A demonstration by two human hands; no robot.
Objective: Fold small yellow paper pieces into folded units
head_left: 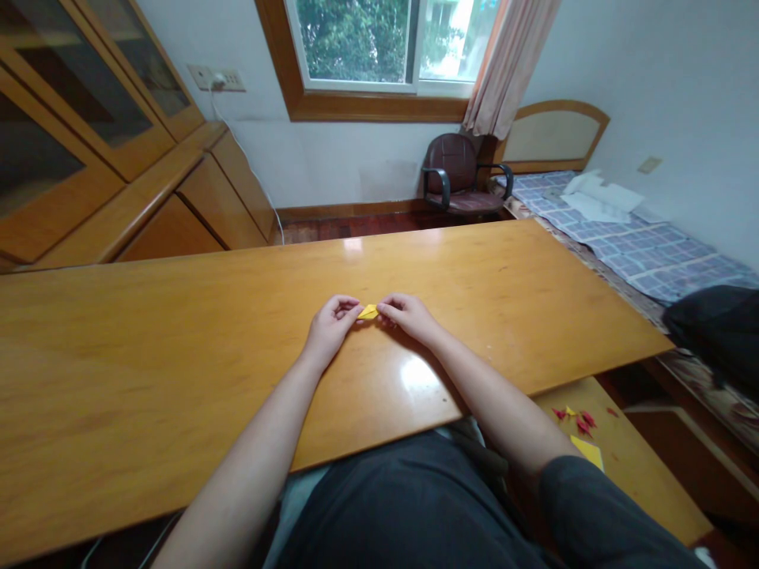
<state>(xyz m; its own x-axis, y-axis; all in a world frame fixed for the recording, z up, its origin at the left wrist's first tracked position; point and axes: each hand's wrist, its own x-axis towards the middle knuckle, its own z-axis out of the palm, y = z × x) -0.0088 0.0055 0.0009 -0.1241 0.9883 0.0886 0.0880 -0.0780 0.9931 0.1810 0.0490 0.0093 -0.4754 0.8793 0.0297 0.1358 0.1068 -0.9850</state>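
A small piece of folded yellow paper (368, 311) is held just over the wooden table, between my two hands. My left hand (334, 322) pinches its left end between thumb and fingers. At the other end, my right hand (407, 314) has its thumb and fingertips closed on the paper. The paper is narrow and pointed, with a crease line along its middle. Both ends are partly covered by my fingertips.
The long wooden table (178, 356) spans the view. On a lower board (640, 466) at right lie several small red and yellow folded pieces (583, 423) and a yellow paper sheet (587, 453). Beyond are an armchair (454, 174), a bed (628, 237), a black bag (717, 332) and a cabinet (148, 197).
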